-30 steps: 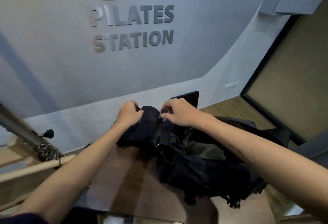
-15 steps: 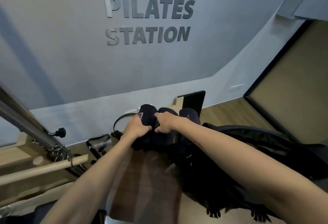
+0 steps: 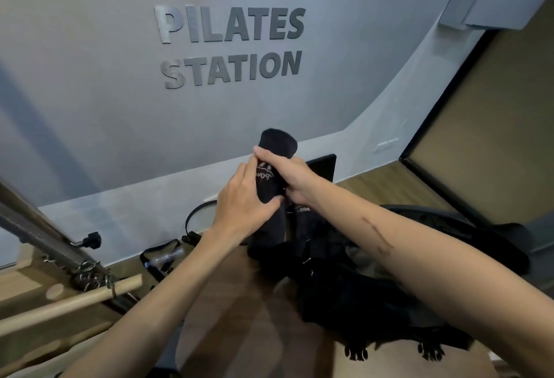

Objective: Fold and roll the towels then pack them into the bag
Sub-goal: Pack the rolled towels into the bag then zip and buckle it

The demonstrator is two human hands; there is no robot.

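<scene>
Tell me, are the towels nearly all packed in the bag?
Partly. One dark towel is already rolled up tight, and both hands hold it upright: the left hand low down, the right hand near the top. Another roll stands beside it at the black bag. The held towel is not tucked in yet. I cannot see how many are inside or still waiting.

Both forearms are bare; the right forearm (image 3: 398,254) carries a thin dark scratch-like line toward four o'clock.
</scene>
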